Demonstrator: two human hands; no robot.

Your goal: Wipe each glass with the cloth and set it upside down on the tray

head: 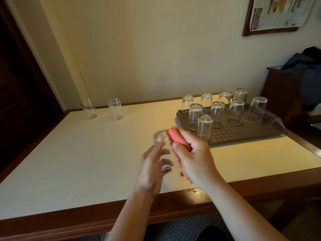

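Glass point(163, 153) in hand sits above the near middle of the tabletop point(86, 153), held by the left hand point(151, 169), whose fingers curl round its clear wall with the open mouth pointing to the far side. Just to its right, the right hand point(194, 159) grips a bunched red cloth point(175, 138), which presses against the right side of the glass near its rim.

Beyond the right hand, on the far right of the tabletop, a brown tray point(243, 131) carries nine glasses standing upside down in rows; the nearest of them point(205, 127) stands just behind the cloth. Far to the left, well apart from the hands, two upright glasses point(115, 108) stand side by side near the wall. A dark garment point(305, 66) lies on wooden furniture at the far right.
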